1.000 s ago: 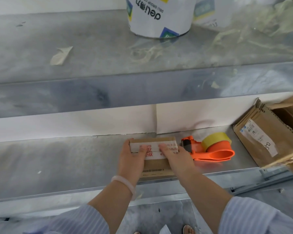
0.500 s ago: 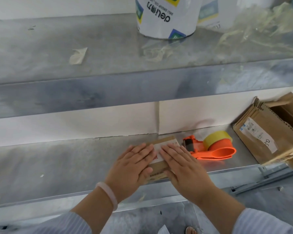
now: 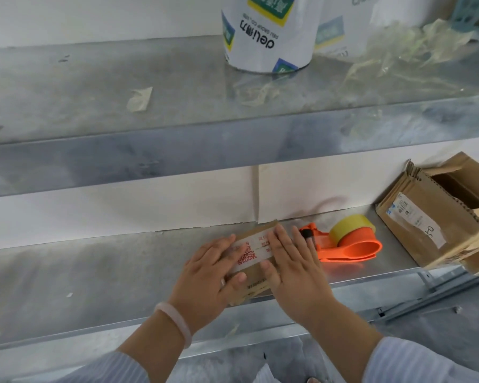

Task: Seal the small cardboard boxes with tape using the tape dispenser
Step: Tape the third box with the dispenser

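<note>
Pressing both palms flat on a small cardboard box [image 3: 256, 275], a person is working at the lower metal shelf [image 3: 94, 272], where the box is lying near the front edge. The left hand [image 3: 205, 275] is covering the box's left end, fingers straight and slightly spread, thumb reaching across the brown face toward a barcode; it is clasping nothing. The right hand [image 3: 296, 269] is covering the right end in the same manner, fingers extended and close together, flat and unclenched. Between the two hands a narrow band of the box is showing, crossed by a white strip [image 3: 249, 251] printed in red with a square code.

Just right of the right hand's fingertips, an orange tape dispenser [image 3: 351, 248] is lying on its side on the same shelf, carrying a yellowish roll of tape [image 3: 349, 226]. Whether the little finger is touching the dispenser's front end cannot be told. Farther right, well apart from both hands, a larger cardboard box [image 3: 426, 225] with a white shipping label is sitting tilted, its flaps open.

A pale bracelet [image 3: 174, 322] is circling the left wrist, and light striped sleeves are covering both arms at the bottom edge. Above the hands, the upper shelf [image 3: 67, 106] is holding a white printed roll [image 3: 268, 31] marked "deli", with a scrap of tape [image 3: 140, 99] to its left and crumpled clear film [image 3: 398, 51] to its right.
</note>
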Action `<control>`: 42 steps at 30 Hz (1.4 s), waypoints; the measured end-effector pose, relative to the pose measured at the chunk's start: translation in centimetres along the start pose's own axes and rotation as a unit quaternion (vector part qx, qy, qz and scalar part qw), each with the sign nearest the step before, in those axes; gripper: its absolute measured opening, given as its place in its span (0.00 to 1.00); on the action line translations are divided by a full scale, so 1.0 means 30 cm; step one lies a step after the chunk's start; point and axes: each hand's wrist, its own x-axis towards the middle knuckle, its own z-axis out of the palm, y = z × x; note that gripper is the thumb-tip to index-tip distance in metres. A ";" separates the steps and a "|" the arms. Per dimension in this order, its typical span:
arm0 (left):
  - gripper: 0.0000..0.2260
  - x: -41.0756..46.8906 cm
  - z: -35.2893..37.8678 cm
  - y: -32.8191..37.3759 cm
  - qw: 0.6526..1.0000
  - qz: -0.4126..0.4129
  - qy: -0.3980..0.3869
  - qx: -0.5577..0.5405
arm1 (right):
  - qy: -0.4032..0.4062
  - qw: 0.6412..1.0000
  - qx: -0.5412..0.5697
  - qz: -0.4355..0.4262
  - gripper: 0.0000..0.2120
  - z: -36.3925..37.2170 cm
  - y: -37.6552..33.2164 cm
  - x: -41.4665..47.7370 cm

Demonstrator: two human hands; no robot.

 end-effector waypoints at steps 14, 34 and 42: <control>0.34 0.041 0.099 0.188 0.993 -0.027 0.109 -0.038 | 0.032 0.994 0.080 0.060 0.41 -0.247 0.407 -0.015; 0.28 0.085 0.211 0.365 0.974 -0.177 0.143 -0.019 | -0.106 0.990 0.095 0.018 0.23 -0.251 0.748 0.031; 0.21 0.118 0.210 0.505 0.964 -0.096 0.237 0.071 | -0.055 0.958 0.282 0.017 0.31 -0.210 0.749 -0.039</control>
